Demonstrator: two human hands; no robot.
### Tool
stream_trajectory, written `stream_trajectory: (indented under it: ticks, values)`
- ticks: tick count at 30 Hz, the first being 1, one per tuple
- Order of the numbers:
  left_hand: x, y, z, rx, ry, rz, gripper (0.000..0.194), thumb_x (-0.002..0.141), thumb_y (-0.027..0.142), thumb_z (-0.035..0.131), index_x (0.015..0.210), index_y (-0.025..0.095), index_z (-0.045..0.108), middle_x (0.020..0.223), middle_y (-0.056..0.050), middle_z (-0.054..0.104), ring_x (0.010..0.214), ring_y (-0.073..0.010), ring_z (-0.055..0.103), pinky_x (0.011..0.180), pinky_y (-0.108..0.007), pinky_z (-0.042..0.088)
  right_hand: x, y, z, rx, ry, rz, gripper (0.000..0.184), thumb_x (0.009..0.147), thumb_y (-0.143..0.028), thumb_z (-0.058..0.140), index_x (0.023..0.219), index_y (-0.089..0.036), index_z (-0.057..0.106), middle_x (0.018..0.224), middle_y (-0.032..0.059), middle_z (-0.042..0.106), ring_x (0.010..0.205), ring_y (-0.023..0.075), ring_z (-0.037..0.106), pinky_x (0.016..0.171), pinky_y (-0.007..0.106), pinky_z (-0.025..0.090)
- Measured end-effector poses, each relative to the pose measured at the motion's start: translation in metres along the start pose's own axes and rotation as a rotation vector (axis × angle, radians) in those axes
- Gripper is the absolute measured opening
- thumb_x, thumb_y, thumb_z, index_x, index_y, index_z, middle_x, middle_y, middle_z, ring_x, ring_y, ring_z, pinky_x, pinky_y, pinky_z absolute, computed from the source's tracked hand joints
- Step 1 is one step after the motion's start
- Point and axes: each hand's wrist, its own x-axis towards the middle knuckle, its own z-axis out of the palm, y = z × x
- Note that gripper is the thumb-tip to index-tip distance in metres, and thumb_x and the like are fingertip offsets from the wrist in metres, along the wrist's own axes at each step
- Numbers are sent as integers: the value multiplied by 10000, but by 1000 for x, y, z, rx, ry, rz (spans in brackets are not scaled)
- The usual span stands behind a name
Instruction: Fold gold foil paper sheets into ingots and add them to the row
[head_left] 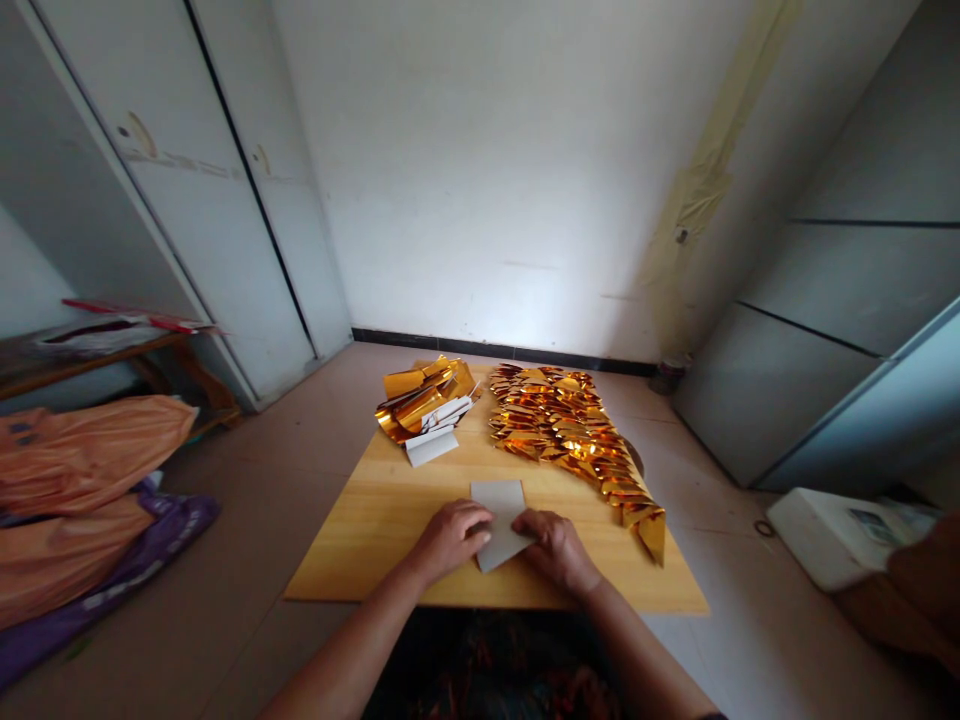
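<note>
A sheet of paper (499, 515), its pale grey side up, lies near the front middle of the wooden board. The lower edge slants up to the right, as if a corner were folded. My left hand (448, 540) rests at the left edge of the sheet, fingers curled onto it. On the opposite edge, my right hand (559, 552) pinches the paper with its fingers bent. Behind the sheet to the left is a loose pile of gold foil paper (420, 405), some pieces showing white backs. Many folded gold foil pieces (551, 415) lie in overlapping rows at the right.
The wooden board (360, 540) stands over a tiled floor. Orange and purple bags (97, 500) lie at the left by a low wooden bench (150, 350). A grey refrigerator (817, 340) and a white box (821, 535) are on the right. A white wall (480, 180) rises behind.
</note>
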Motion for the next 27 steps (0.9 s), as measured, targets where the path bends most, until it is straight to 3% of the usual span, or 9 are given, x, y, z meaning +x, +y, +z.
stream_trajectory:
  ticks: [3,6,11,15,19,23,27]
  values:
    - [6,4,-3,-121,0,-85,324,811,358,536,1078,253,686,1020,-40,708,950,-213,639,863,-278,467,9,8,-4,194,21,122,166,728,-149,491,812,-201,625,730,-23,645,663,131,576,617,210,394]
    - [8,5,-8,-188,-42,-132,440,859,440,456,1238,255,582,1009,-23,707,905,-202,651,808,-263,479,18,10,-5,362,37,136,133,727,-199,515,765,-187,642,676,-29,619,623,122,540,580,204,380]
    - [12,1,-7,-112,-25,-171,505,783,401,578,1269,271,539,1141,-14,666,984,-212,633,825,-256,475,34,15,5,522,144,220,196,744,-340,536,805,-184,639,718,-8,640,669,143,562,610,222,415]
    - [25,1,4,80,50,-310,432,835,260,486,1266,259,520,1078,-23,683,930,-180,646,816,-254,472,50,17,13,269,192,380,235,777,-369,508,871,-190,626,685,-4,638,639,146,568,591,222,397]
    - [34,5,16,218,173,-434,577,817,200,531,1372,259,383,1009,-40,691,914,-192,653,799,-274,480,64,10,17,-6,156,566,376,823,-345,501,1160,-184,541,668,-6,650,617,156,595,560,222,368]
    - [32,5,27,266,269,-356,748,752,151,616,1415,242,282,1180,-77,609,1041,-202,607,855,-285,483,70,0,25,-273,112,625,497,845,-303,496,1322,-188,411,849,53,692,744,183,644,611,237,386]
    - [29,1,33,312,302,-271,685,753,126,610,1376,222,343,1269,-87,528,1145,-192,544,901,-281,481,65,0,33,-341,125,549,381,862,-241,476,1242,-210,482,1017,69,673,790,161,646,626,225,386]
